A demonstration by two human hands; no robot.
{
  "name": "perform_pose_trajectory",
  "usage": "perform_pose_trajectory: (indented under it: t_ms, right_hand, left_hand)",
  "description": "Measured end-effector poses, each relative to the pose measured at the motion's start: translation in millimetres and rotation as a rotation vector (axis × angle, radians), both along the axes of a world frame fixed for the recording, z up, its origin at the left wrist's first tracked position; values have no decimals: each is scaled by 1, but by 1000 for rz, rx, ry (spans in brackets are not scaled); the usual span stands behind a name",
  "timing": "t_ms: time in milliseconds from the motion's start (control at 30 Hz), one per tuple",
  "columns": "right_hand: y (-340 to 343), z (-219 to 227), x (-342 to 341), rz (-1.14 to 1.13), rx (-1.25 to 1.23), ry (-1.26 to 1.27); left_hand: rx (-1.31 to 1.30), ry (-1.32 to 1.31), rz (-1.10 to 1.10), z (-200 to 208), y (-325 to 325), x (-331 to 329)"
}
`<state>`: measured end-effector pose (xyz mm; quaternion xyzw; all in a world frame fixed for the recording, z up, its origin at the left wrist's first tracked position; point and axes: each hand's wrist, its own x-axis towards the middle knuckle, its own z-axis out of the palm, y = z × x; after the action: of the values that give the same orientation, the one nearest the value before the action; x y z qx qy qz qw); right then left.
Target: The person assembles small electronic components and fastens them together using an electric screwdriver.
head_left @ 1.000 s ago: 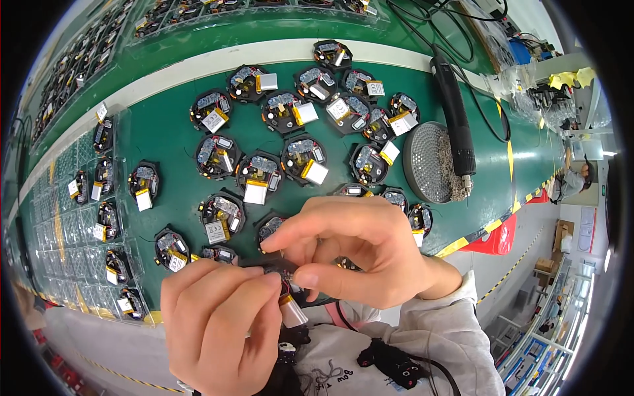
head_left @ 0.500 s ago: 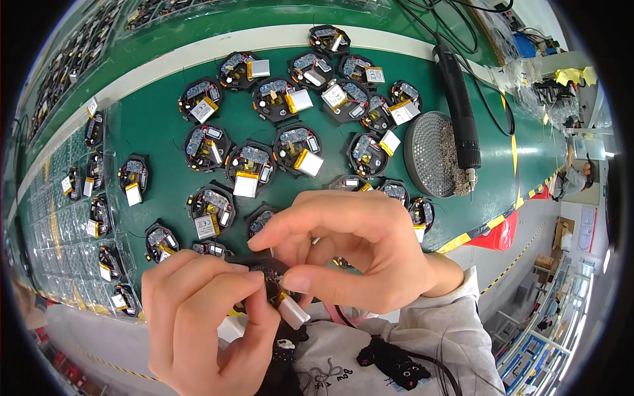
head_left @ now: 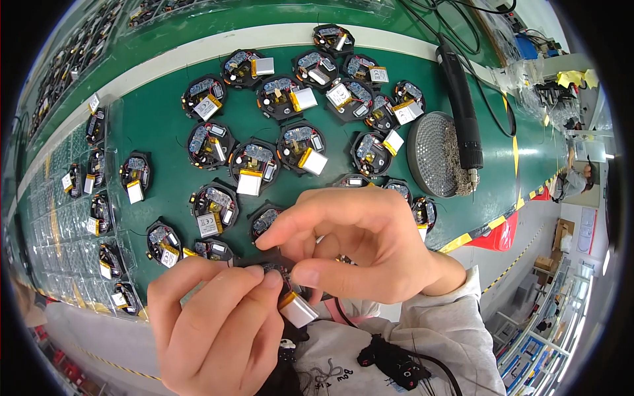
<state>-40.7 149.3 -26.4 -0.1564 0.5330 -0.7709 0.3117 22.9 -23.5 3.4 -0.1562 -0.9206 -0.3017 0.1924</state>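
Close to my body, both hands grip one round black circuit-board assembly [head_left: 285,272] with a silver battery pouch [head_left: 298,310] hanging from its lower side. My left hand [head_left: 214,317] pinches the left part, its thumb and fingertips pressed together on the board. From the right, my right hand [head_left: 370,251] curls round the far edge, with the thumb at the near side and the index finger at the top. The fingers hide much of the assembly. Beyond my hands, several like assemblies [head_left: 254,165] with silver batteries lie on the green table mat [head_left: 158,105].
A black electric screwdriver [head_left: 459,105] rests across a round tray of small screws [head_left: 429,155] at the right. Clear plastic compartment trays [head_left: 63,231] holding more assemblies stand along the left. Yellow-black tape [head_left: 485,231] marks the table's right edge. A red bin [head_left: 500,234] stands beyond it.
My left fingers have closed in along the board, the thumb moving up beside the index fingertip. The assembly has turned slightly, and its battery shows more broadly. My right hand has barely shifted.
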Motion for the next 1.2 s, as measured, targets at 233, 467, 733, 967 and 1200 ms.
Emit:
perform_pose_trajectory:
  t_ms: [233, 467, 733, 967, 1200]
  right_hand:
    - [-7, -5, 4, 74, 41, 18]
    - [-9, -10, 4, 217, 316, 177]
    - [-20, -21, 11, 59, 626, 751]
    - [-24, -22, 6, 127, 606, 959]
    - [-23, -25, 4, -24, 462, 954]
  left_hand:
    - [-15, -75, -62, -2, -14, 14]
    - [193, -204, -99, -34, -22, 36]
    - [36, -208, 387, -51, -39, 40]
    - [-122, -363, 391, -49, -39, 29]
    - [-109, -110, 256, -64, -45, 19]
